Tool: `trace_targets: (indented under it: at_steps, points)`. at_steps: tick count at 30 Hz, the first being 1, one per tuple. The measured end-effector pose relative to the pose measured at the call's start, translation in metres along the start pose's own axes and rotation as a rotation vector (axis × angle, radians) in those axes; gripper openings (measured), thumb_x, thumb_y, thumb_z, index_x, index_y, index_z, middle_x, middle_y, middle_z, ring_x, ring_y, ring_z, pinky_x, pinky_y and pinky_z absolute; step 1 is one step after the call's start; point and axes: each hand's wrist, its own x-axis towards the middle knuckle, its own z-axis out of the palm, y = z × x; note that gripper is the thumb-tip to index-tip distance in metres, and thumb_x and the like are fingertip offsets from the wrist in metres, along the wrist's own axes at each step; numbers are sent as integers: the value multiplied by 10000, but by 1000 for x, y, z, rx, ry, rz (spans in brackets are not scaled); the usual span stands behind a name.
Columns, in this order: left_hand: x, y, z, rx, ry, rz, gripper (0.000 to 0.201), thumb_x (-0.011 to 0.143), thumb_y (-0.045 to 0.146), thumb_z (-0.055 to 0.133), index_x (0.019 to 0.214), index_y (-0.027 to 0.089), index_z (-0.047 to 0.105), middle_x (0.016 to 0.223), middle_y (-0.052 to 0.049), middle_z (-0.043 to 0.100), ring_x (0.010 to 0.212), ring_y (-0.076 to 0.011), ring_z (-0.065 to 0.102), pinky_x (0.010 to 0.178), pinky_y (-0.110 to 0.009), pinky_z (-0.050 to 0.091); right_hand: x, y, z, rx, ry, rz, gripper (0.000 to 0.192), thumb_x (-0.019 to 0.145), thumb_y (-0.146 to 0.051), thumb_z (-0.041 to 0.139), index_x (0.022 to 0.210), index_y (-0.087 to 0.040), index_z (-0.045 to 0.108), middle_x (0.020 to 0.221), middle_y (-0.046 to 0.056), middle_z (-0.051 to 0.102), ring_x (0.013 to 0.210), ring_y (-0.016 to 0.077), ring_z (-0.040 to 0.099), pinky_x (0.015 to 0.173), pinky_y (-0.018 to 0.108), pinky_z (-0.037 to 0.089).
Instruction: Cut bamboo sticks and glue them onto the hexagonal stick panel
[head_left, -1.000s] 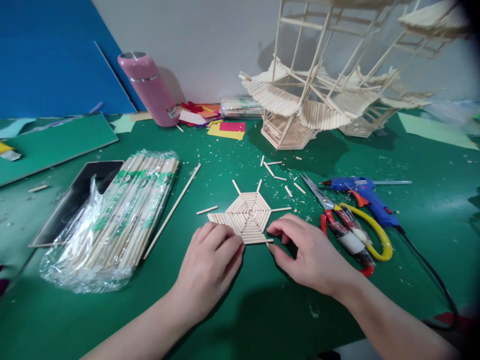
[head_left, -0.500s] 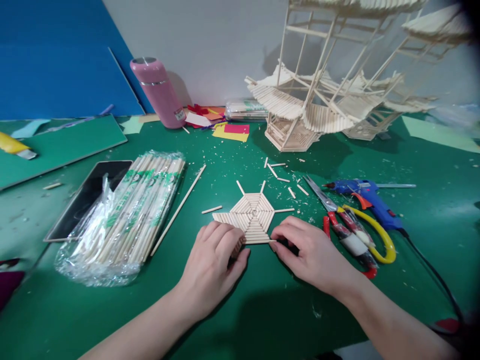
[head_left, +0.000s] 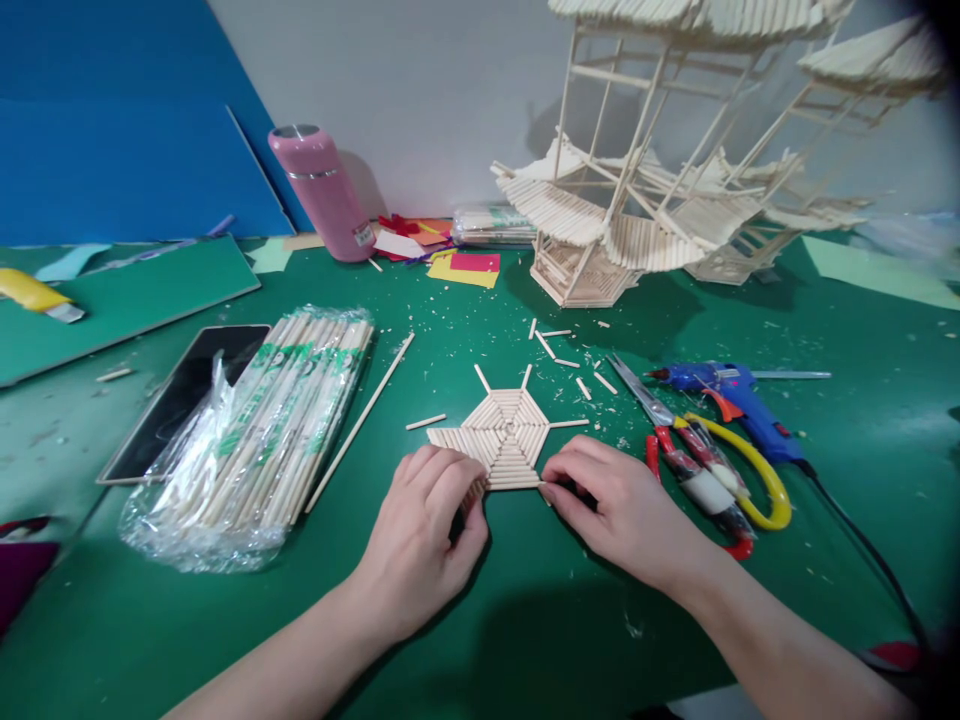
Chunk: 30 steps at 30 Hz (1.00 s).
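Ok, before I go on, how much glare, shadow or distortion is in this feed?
Head view: glare whitens patches of the wrapped stick bundle; head view: a soft shadow darkens the green table near the bottom; head view: the pink bottle leans outward, perhaps lens distortion; head view: the upper right corner is dark.

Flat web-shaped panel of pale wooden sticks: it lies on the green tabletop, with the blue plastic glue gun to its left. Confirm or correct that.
Wrong side: the blue plastic glue gun lies to the right of the flat panel of pale wooden sticks, as the head view shows. The panel does lie on the green tabletop.
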Motion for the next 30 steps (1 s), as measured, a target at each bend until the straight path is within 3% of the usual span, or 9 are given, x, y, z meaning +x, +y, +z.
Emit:
trace_targets:
  at_steps: [8, 30]
  points:
    - [1, -3, -3, -108, 143, -101, 154, 787, 17, 420, 831, 154, 473, 759, -30, 518, 720, -132, 498, 637, -250, 419, 0, -1, 0, 7, 5, 5, 97, 861, -173, 460, 797, -179, 533, 789, 7, 505, 725, 122, 467, 640, 262, 363]
    - [2, -3, -5, -128, 94, -142, 137, 808, 79, 429, 813, 162, 537, 775, -47, 561, 736, -148, 532, 648, -270, 446, 0, -2, 0, 25, 13, 10, 148, 874, -164, 443, 765, -184, 542, 742, 2, 543, 705, 123, 493, 625, 263, 368]
